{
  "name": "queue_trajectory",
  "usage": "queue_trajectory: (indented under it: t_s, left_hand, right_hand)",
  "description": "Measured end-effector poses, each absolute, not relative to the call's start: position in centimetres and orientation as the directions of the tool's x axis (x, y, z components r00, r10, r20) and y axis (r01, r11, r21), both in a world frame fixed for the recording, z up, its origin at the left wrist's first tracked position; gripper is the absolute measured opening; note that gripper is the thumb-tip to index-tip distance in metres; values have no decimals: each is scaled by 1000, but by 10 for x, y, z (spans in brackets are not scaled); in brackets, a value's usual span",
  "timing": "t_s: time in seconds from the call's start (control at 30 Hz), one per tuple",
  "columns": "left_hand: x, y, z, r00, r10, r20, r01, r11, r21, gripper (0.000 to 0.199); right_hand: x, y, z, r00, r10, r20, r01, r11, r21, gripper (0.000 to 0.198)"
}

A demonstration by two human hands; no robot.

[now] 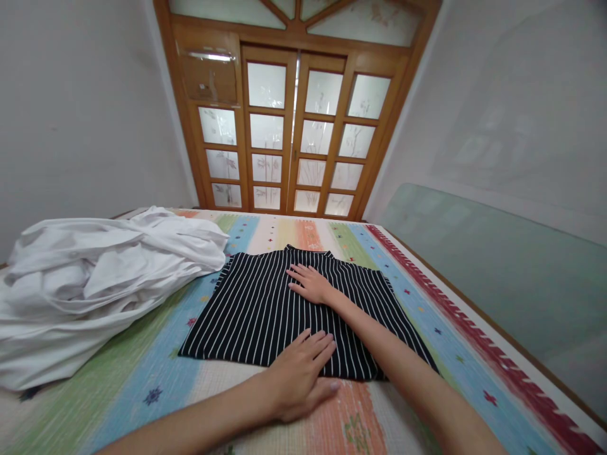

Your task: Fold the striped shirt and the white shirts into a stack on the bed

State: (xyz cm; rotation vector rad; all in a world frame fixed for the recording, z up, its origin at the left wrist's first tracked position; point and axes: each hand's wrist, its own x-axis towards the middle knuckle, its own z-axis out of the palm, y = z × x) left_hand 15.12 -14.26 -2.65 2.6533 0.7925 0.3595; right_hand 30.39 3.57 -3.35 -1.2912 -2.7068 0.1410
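A black shirt with white stripes (256,297) lies folded and flat on the patterned bed cover (128,379), its collar at the far side. My right hand (310,284) rests on the upper middle of the shirt, fingers stretched out and pointing left. At the shirt's near edge is my left hand (303,373). Its fingers lie flat on the cloth, and its thumb reaches over the bed cover just below the edge. Neither hand grips the fabric.
A heap of crumpled white cloth (109,278) sits left of the shirt. Along the right runs a pale green headboard (493,278) against the wall. Wooden doors with frosted panes (272,133) stand beyond the bed's far edge.
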Motion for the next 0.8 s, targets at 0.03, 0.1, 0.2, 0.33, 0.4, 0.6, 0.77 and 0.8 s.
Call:
queue_trajectory:
  t_s: [0.03, 0.1, 0.2, 0.33, 0.4, 0.6, 0.77, 0.8]
  left_hand:
    - [151, -141, -25, 807, 573, 142, 482, -779, 402, 64]
    - [150, -138, -21, 799, 583, 146, 493, -774, 397, 63]
    - [146, -133, -17, 787, 594, 168, 520, -785, 337, 58]
    - [137, -125, -15, 768, 593, 241, 557, -805, 204, 52]
    - [132, -118, -15, 764, 592, 257, 573, -806, 149, 49]
    - [104, -82, -20, 739, 611, 284, 630, -776, 28, 45]
    - [73, -63, -14, 619, 744, 252, 755, -652, 69, 35]
    - [68, -63, -11, 595, 769, 233, 766, -631, 126, 33]
  right_hand:
    - [307, 36, -32, -592, 803, 72, 791, 596, -139, 61]
    - [314, 36, -30, -510, 859, 45, 850, 511, -130, 62]
    - [329, 32, -27, -345, 939, 12, 932, 344, -111, 63]
    - [353, 21, -23, -134, 991, -6, 989, 134, -64, 66]
    - [364, 13, -19, -87, 996, -21, 995, 86, -42, 67]
    - [392, -2, -1, -68, 997, -39, 996, 66, -53, 55]
    - [432, 5, 6, 0, 997, 77, 941, 26, -338, 30]
    - [441, 6, 6, 79, 989, 127, 929, -26, -370, 29]
